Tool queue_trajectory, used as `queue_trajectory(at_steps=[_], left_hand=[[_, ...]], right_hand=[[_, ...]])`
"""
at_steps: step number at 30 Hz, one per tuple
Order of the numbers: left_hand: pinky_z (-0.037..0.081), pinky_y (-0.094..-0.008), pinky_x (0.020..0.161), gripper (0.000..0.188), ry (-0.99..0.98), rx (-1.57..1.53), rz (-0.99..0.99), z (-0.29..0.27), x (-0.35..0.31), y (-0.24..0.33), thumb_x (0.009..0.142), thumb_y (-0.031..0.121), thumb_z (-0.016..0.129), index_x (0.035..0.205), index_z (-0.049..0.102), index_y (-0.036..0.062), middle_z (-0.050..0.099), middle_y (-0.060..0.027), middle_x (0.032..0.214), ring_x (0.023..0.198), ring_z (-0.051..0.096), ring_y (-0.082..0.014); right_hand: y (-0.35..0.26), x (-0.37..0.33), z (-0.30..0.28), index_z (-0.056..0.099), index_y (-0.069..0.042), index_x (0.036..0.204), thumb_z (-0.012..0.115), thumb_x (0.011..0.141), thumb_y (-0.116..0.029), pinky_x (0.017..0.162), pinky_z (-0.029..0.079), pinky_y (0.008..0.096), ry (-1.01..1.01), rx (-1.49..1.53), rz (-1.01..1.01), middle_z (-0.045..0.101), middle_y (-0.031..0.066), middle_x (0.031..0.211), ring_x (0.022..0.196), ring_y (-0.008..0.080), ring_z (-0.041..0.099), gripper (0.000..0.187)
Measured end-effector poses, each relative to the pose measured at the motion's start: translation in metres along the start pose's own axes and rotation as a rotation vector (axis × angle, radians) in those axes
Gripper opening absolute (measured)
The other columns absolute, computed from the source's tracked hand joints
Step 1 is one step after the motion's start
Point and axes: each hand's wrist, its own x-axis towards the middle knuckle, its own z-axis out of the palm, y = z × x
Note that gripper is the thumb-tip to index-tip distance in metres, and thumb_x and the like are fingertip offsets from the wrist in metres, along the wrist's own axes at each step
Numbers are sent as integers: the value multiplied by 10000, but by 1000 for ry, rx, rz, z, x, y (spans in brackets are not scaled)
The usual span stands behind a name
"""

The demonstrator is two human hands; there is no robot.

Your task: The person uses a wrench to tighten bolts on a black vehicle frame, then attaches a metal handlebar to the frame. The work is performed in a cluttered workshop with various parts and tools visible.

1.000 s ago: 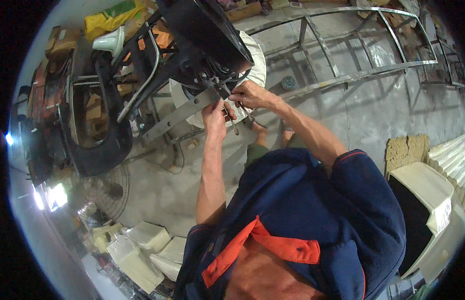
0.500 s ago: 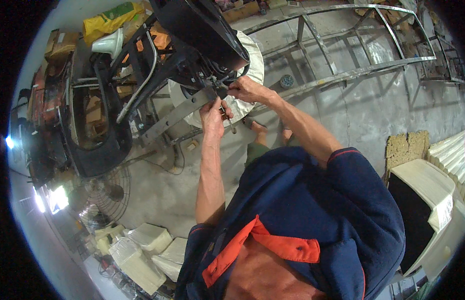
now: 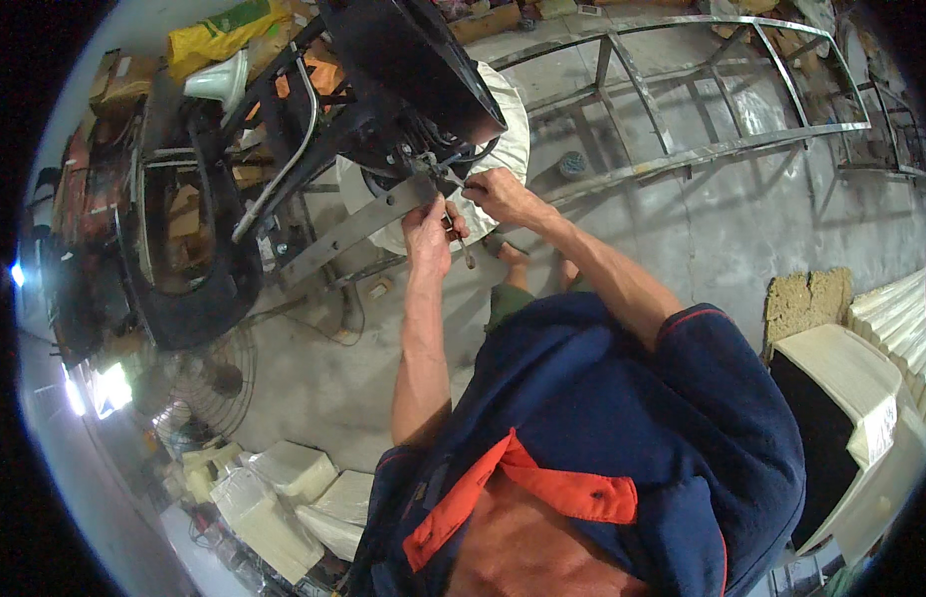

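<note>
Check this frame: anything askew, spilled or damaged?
Mainly the brown board at right, by the cream panel: its edges are ragged and uneven, so it may be chipped, or just rough-cut. Nothing looks clearly spilled or damaged around the left hand and right hand.

A grey concrete floor (image 3: 702, 234) spread beneath everything, scuffed and streaked with shadow. A long metal frame (image 3: 721, 153) lay across it between one and two o'clock. At three o'clock stood a rough tan board (image 3: 806, 301), with pale ridged sheets (image 3: 896, 313) just beside it. Pale wrapped blocks (image 3: 269, 517) were grouped toward seven-thirty. Between eight and nine, a wire-guarded fan (image 3: 224, 383) stood near a glaring light (image 3: 112, 390), and a bluish-pale wall (image 3: 80, 468) curved along the rim.
</note>
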Motion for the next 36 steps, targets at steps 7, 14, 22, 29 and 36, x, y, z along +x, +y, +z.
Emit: queue_trajectory(at_steps=[7,14,22,29,36], left_hand=[[499,-381,516,174,-40,-14,-1,-5,0,0,989,172,618,1026,541,21,568,-69,783,572,536,-192],[496,-374,515,156,-22,5,-8,-4,0,0,1000,154,595,985,549,6,569,-71,776,576,537,-190],[490,-363,516,154,15,24,-9,3,-5,3,1004,161,591,1000,556,11,571,-66,778,582,540,-186],[490,-357,491,149,-11,16,-12,-1,0,0,998,147,593,1082,559,29,582,-55,788,585,556,-179],[481,-345,464,145,33,46,-11,1,-4,2,993,153,589,1086,563,45,580,-46,786,574,561,-169]], right_hand=[[15,11,4,648,49,916,655,899,-157,672,469,450,-12,137,-112,635,217,780,754,391,625,207],[29,36,4,682,35,950,649,895,-149,704,491,469,26,10,-363,658,219,873,811,401,636,194],[14,26,-1,694,32,906,587,885,-118,682,516,427,-172,97,-212,660,204,743,700,330,654,185],[-14,16,-11,695,42,933,608,903,-189,651,523,416,-174,119,78,696,201,799,699,330,666,249],[-74,-17,-24,692,40,920,595,921,-220,666,517,431,-115,192,395,694,195,790,732,319,682,278]])
